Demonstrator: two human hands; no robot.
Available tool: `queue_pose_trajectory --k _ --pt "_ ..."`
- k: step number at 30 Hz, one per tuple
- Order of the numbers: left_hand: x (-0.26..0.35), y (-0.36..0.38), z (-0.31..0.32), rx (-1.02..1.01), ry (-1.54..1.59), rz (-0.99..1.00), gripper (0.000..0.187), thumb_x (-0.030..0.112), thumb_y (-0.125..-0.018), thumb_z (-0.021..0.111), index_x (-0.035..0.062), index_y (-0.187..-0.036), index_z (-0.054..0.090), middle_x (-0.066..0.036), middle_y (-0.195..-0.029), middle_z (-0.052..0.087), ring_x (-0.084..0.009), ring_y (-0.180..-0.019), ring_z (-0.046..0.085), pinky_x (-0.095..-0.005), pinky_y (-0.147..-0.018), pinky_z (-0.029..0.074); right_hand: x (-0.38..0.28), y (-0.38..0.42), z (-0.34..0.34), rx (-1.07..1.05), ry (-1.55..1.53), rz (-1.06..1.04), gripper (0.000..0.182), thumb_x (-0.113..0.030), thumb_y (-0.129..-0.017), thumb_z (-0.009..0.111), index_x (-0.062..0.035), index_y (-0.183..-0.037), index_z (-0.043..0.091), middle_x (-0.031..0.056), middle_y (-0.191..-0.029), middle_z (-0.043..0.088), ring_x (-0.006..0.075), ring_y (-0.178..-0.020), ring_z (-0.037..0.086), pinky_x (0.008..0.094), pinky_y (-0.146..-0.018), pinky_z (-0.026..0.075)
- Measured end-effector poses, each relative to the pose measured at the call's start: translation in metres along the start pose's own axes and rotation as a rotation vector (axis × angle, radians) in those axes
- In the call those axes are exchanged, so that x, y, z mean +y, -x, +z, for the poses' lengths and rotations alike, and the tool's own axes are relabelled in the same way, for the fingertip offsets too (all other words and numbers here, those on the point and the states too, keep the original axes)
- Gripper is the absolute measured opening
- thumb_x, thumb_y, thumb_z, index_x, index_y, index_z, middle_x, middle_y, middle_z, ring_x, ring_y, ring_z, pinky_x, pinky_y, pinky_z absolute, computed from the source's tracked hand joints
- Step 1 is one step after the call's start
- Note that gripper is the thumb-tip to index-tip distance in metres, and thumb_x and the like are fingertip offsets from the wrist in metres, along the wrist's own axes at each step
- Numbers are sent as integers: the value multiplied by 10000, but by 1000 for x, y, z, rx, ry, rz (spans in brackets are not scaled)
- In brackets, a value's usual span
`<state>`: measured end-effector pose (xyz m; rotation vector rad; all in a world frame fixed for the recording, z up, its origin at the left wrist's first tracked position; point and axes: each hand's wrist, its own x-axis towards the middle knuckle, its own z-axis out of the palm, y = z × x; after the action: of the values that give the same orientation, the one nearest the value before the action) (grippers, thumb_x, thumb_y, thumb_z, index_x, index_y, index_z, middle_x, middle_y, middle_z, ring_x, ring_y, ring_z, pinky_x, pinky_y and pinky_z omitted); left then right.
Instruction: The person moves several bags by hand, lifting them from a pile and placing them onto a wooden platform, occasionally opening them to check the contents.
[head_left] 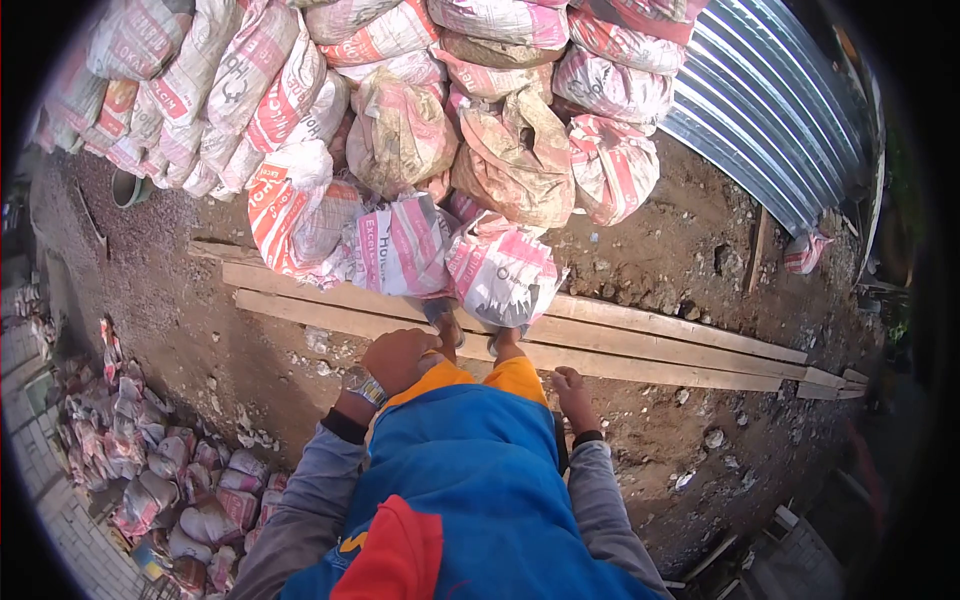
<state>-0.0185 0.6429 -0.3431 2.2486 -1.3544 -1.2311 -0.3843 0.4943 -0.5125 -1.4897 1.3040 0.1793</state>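
The wooden planks [620, 340] lie side by side across the bare earth, and everything else is easiest placed from them. The person stands right at their near edge, looking straight down over a blue and orange garment, feet just touching the boards.

The left hand [398, 358] hangs just on the near side of the planks, curled into a loose fist with a watch on the wrist; its grip looks closed on nothing that I can make out. The right hand [572, 392] rests further to the near side, against the orange hem, fingers curled inward; whether it pinches the cloth or is simply closed I cannot tell.

On the far side of the planks, and spilling onto them, rises a heap of filled sacks [400, 120]. The nearest sack [500, 272], white with pink bands, sits on the boards directly ahead of the feet, probably kept there off the damp soil and within easy reach. Red lettering on several sacks starts "Ho…", and one beside the nearest reads something like "Excel"; the rest is creased and unreadable.

Beyond the planks' right end, corrugated metal sheeting [770, 100] leans at the edge of the plot. Well to the near left of the planks lies a second, smaller pile of dusty bags [170, 470].
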Motion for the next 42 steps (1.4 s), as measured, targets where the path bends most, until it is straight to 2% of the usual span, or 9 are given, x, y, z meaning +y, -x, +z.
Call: queue_pose_trajectory --k 3,11,20,22,24,28,30,36,42 --pt "12 -1 21 -14 18 47 332 341 -862 590 95 -1077 647 -130 -1002 650 -313 -934 612 -425 -826 477 -2 -14 -6 37 -69 -21 340 -304 -900 576 -32 -1101 610 154 -903 665 252 -850 635 353 -768 488" --pt "36 16 54 -103 123 -147 346 337 -878 575 79 -1098 646 -151 -1027 649 -320 -968 608 -418 -862 469 -5 -49 -41 -99 -125 -24 283 -238 -938 540 -3 -1085 599 73 -920 631 144 -803 611 284 -694 503" --pt "-78 33 10 184 301 -185 297 255 -897 589 42 -1100 633 -141 -1036 653 -256 -944 642 -354 -836 500 -33 -58 -30 25 -141 32 310 -250 -941 530 7 -1100 596 77 -900 632 138 -791 602 268 -658 495" --pt "-142 35 -17 421 595 -195 256 152 -899 590 0 -1103 618 -117 -1037 666 -170 -942 633 -308 -816 503 -49 -58 0 45 -179 -36 325 -233 -944 525 29 -1128 576 87 -917 630 147 -791 605 261 -660 499" --pt "-222 31 -52 570 539 -265 270 150 -894 597 -2 -1117 611 -106 -1022 673 -150 -895 632 -285 -791 507 -68 -46 39 79 -173 -24 325 -230 -946 520 30 -1135 571 88 -918 629 147 -787 604 263 -659 499" --pt "-364 -11 -113 760 510 -307 302 176 -878 628 12 -1131 605 -115 -1039 661 -171 -912 634 -306 -794 512 -94 -10 152 162 -285 18 308 -208 -954 507 21 -1153 560 98 -911 630 147 -768 616 277 -653 520" --pt "-420 -38 -132 831 545 -300 372 159 -839 663 -11 -1156 570 -157 -1140 621 -253 -1027 610 -361 -887 478 -139 6 205 113 -204 110 344 -234 -945 526 17 -1179 547 107 -933 630 148 -772 624 278 -662 532" --pt "-508 -114 -153 767 229 -290 594 232 -797 702 14 -1295 463 -190 -1309 484 -320 -1234 453 -396 -1013 392 -286 -33 330 -91 92 -62 389 -243 -932 535 -20 -1248 495 89 -903 605 155 -820 583 286 -749 478" --pt "-542 -155 -128 546 -39 -569 834 391 -764 724 157 -1434 287 -121 -1493 245 -349 -1357 270 -545 -1028 329 -359 -180 430 59 8 -156 624 -422 -918 569 -4 -1345 387 118 -1004 593 183 -890 558 309 -800 457"
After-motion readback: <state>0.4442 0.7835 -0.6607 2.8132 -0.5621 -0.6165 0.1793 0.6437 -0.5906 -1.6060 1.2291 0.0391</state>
